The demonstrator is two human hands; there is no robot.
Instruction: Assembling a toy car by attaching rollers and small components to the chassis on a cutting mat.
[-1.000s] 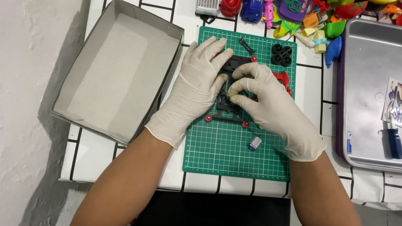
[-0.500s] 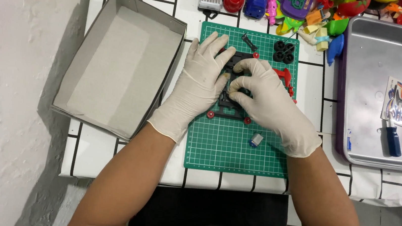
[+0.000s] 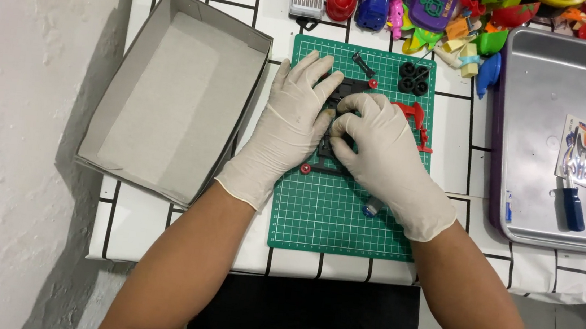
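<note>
On the green mat (image 3: 335,212) — black chassis (image 3: 337,122) under both hands

Both gloved hands press on a black toy car chassis (image 3: 333,129) lying on a green cutting mat (image 3: 331,219) on the tiled tabletop (image 3: 454,152). The left hand (image 3: 290,124) lies flat beside it; the right hand (image 3: 381,152) pinches it with bent fingers. Four black wheels (image 3: 414,78) and a red part (image 3: 416,119) sit nearby. An empty cardboard box (image 3: 170,93) stands left, a metal tray (image 3: 570,85) with a screwdriver (image 3: 573,205) right.
</note>
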